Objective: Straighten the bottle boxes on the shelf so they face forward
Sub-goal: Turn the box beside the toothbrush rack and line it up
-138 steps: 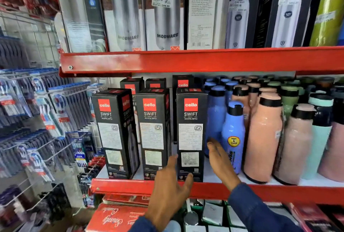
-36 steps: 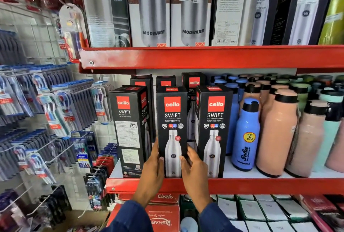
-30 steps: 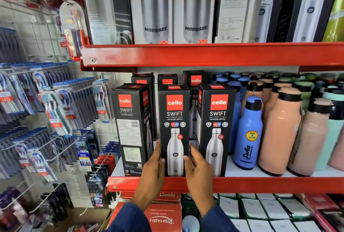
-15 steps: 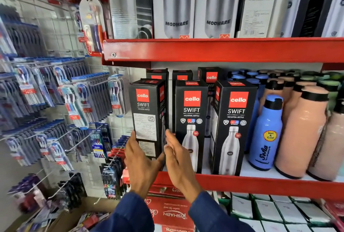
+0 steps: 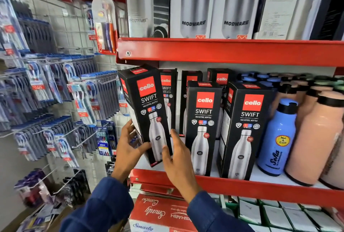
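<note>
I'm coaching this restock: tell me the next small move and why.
Probably set the tilted box upright beside the middle box. Both hands, left and right, grip it; its picture side already faces out, but it leans left.

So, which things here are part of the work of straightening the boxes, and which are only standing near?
Part of the job:
- tilted Cello box, held by the left hand and right hand
- middle Cello box
- right Cello box
- red shelf

Only nearby:
- blue bottle
- peach bottle
- Modware boxes
- toothbrush packs
</note>
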